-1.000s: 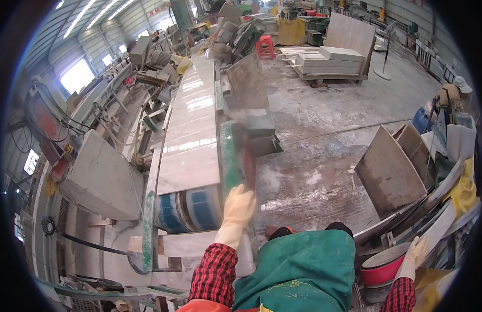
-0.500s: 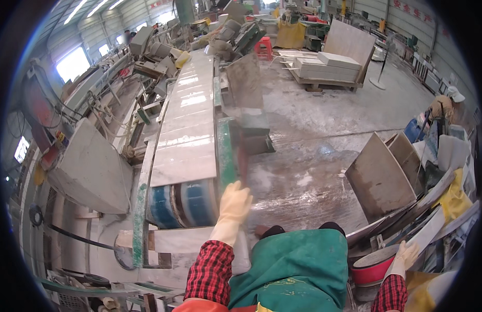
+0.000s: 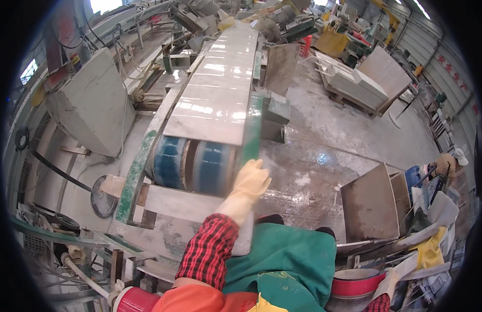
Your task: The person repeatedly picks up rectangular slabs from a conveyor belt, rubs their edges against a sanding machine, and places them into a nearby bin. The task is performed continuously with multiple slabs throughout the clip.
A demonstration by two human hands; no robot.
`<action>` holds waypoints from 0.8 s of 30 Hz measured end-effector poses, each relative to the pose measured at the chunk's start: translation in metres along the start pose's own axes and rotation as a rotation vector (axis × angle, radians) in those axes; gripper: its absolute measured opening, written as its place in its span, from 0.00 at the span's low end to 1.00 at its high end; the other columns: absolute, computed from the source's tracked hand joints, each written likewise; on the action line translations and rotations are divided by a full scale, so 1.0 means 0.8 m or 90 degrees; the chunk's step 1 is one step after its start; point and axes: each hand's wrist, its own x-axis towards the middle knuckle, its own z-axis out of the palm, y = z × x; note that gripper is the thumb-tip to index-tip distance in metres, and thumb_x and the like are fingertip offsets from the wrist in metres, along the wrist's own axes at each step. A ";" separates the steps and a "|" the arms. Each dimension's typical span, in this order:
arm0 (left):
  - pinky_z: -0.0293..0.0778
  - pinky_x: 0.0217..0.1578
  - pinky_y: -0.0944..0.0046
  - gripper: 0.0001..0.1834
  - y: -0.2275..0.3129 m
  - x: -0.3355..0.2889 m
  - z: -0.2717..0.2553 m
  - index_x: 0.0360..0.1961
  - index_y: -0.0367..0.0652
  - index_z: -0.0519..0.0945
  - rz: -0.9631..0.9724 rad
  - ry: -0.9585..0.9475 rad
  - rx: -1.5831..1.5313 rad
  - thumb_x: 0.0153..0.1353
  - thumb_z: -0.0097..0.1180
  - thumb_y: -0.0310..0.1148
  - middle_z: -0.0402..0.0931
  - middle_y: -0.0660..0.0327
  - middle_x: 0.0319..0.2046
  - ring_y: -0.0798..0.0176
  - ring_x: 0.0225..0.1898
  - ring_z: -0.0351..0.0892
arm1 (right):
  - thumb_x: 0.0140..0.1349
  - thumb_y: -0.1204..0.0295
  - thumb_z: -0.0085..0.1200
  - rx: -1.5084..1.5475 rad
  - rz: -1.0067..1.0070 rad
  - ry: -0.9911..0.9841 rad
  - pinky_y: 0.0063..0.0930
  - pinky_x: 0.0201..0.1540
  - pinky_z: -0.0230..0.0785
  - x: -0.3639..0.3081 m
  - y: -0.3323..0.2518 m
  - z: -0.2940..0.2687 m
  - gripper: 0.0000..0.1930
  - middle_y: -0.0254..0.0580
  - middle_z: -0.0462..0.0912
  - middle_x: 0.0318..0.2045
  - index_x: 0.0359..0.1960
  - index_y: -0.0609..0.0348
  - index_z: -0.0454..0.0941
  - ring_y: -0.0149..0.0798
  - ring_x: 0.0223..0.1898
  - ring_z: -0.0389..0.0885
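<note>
My left hand (image 3: 251, 182), in a cream rubber glove, is closed on the near end of the green side rail (image 3: 253, 127) of a roller conveyor. Just left of it is a blue banded roller (image 3: 212, 165), with a second one beside it. Polished pale stone slabs (image 3: 210, 117) lie end to end along the conveyor, the nearest reaching over the rollers. At the lower right, my right hand (image 3: 390, 285), gloved alike, is closed at the lower end of a white strip (image 3: 406, 265), its fingers partly blurred. A red round tub (image 3: 358, 283) stands beside that hand.
Brown-stained panels (image 3: 370, 203) lean upright at the right, with a yellow cloth (image 3: 431, 249) nearer me. A large pale stone block (image 3: 90, 101) stands left of the conveyor. Farther back, white slabs (image 3: 355, 86) are stacked on a pallet. Another person (image 3: 445, 164) is bent over at the far right.
The view has tilted down and turned left, so the conveyor appears higher and farther right. My left hand stays at the rail's end, and my right hand by the tub and white strip.
</note>
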 end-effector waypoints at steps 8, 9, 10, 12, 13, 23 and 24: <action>0.71 0.52 0.52 0.09 0.005 -0.002 -0.017 0.36 0.41 0.83 -0.121 0.108 -0.108 0.59 0.56 0.34 0.79 0.48 0.42 0.43 0.48 0.75 | 0.48 0.57 0.61 0.310 0.222 -0.075 0.45 0.42 0.66 -0.116 -0.207 0.065 0.28 0.36 0.74 0.51 0.54 0.45 0.75 0.40 0.48 0.73; 0.71 0.55 0.55 0.12 -0.004 -0.002 0.004 0.43 0.42 0.83 -0.132 0.128 -0.121 0.62 0.55 0.36 0.80 0.47 0.45 0.42 0.52 0.75 | 0.49 0.57 0.61 0.336 0.166 -0.135 0.44 0.41 0.66 -0.117 -0.217 0.080 0.29 0.36 0.74 0.51 0.57 0.43 0.75 0.39 0.48 0.73; 0.70 0.56 0.55 0.13 0.005 0.001 0.007 0.44 0.42 0.83 -0.146 0.130 -0.219 0.63 0.55 0.37 0.80 0.48 0.46 0.43 0.53 0.75 | 0.49 0.58 0.61 0.365 0.090 -0.209 0.42 0.41 0.66 -0.119 -0.226 0.100 0.32 0.35 0.74 0.52 0.60 0.42 0.73 0.37 0.48 0.73; 0.69 0.57 0.57 0.15 0.038 0.014 -0.006 0.46 0.41 0.83 -0.174 0.129 -0.404 0.65 0.55 0.39 0.80 0.48 0.48 0.43 0.55 0.75 | 0.50 0.66 0.60 0.293 0.068 -0.211 0.29 0.34 0.66 -0.203 -0.312 0.146 0.33 0.31 0.77 0.46 0.63 0.43 0.72 0.35 0.40 0.76; 0.65 0.62 0.59 0.25 0.063 0.017 -0.020 0.60 0.36 0.72 -0.235 -0.016 -0.485 0.68 0.53 0.42 0.75 0.50 0.57 0.56 0.62 0.71 | 0.50 0.71 0.59 0.310 0.045 -0.270 0.23 0.32 0.64 -0.202 -0.323 0.168 0.33 0.30 0.79 0.45 0.63 0.44 0.72 0.33 0.36 0.77; 0.80 0.51 0.46 0.30 0.118 0.043 -0.076 0.67 0.41 0.60 -0.519 0.071 -1.309 0.68 0.54 0.34 0.68 0.48 0.60 0.46 0.56 0.75 | 0.34 0.76 0.68 0.149 -0.659 -0.775 0.34 0.51 0.77 -0.370 -0.490 0.390 0.38 0.43 0.78 0.55 0.56 0.49 0.78 0.43 0.51 0.79; 0.80 0.50 0.45 0.25 0.111 0.040 -0.088 0.64 0.41 0.63 -0.454 0.084 -1.304 0.67 0.53 0.32 0.70 0.47 0.57 0.45 0.54 0.77 | 0.34 0.75 0.69 0.082 -0.916 -0.689 0.37 0.54 0.76 -0.385 -0.497 0.407 0.37 0.43 0.77 0.56 0.55 0.48 0.78 0.45 0.54 0.77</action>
